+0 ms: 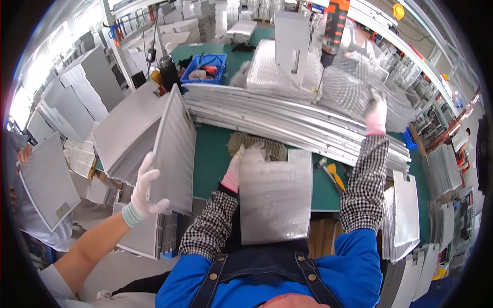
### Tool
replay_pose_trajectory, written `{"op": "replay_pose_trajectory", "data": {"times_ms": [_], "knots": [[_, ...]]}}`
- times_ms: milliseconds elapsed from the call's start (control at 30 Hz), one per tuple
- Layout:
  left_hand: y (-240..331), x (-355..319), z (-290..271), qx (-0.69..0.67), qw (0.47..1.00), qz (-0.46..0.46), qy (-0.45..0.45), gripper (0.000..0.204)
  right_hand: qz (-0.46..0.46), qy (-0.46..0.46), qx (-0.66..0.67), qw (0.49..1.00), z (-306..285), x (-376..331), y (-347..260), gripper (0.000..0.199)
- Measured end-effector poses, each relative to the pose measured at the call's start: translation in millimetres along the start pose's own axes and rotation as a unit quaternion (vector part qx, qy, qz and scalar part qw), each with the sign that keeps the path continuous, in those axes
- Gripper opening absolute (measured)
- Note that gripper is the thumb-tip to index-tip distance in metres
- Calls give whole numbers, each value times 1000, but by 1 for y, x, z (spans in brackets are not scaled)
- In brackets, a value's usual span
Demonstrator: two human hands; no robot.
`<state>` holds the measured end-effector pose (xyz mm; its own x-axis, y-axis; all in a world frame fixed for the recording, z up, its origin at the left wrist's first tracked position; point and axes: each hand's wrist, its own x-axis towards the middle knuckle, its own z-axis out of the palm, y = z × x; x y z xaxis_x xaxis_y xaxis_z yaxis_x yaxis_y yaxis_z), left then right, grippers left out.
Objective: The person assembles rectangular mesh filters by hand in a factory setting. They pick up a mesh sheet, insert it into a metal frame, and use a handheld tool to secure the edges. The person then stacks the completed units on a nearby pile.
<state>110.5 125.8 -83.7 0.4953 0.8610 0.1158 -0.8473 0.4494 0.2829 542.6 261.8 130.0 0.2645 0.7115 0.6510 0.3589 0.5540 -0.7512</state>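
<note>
We are looking down on a green table [210,138], and across it a long bundle of metal rails [267,110] is lying at a slant. Beyond the rails, a loose heap of clear bubble wrap [349,84] is spreading over the far right side. On our left, a pale leaning panel [174,154] is standing nearly upright in front of a fanned stack of similar sheets. Straight ahead of us, the silvery panel [276,197], notched along its top, is overlapping the table's near edge, its lower part reaching down in front of our dark apron [272,266]. A white slotted plate [291,46] is standing at the back, and an orange power driver [336,25] is hanging to its right. A blue basket [220,73] is holding small items behind the rails.

A bundle of brownish strips [277,150] is lying just behind the silvery panel. Our gloved left hand [234,167] is resting at that panel's upper left edge, fingers partly hidden; we cannot tell whether they are gripping it. Our gloved right hand [376,110] is lying against the bubble wrap, fingers slightly bent, and we cannot tell whether they are pinching any. A co-worker's gloved hand [146,190] is spreading open before the leaning panel. A yellow-handled hammer [336,177] is lying right of the silvery panel.
</note>
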Motion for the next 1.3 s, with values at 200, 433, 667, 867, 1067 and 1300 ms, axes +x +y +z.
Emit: {"op": "replay_pose_trajectory", "data": {"times_ms": [200, 433, 667, 867, 1067, 1300], "knots": [[9, -15, 9, 29, 998, 56, 23, 66, 158, 100, 325, 927, -77, -161, -44, 54], [5, -9, 20, 41, 997, 58, 25, 67, 401, -70, 111, 906, -25, -340, -90, 56], [7, -10, 22, 54, 996, 58, 31, 68, 462, -187, 138, 856, 21, -347, -89, 53], [2, -6, 22, 49, 997, 52, 34, 68, 460, -194, 120, 858, 8, -348, -78, 53], [-4, -7, 23, 57, 995, 45, 61, 69, 454, -190, 79, 867, 7, -348, -86, 55], [-5, -14, -3, 72, 994, 57, 55, 66, 187, -216, -250, 925, -49, -217, -47, 36]]}}
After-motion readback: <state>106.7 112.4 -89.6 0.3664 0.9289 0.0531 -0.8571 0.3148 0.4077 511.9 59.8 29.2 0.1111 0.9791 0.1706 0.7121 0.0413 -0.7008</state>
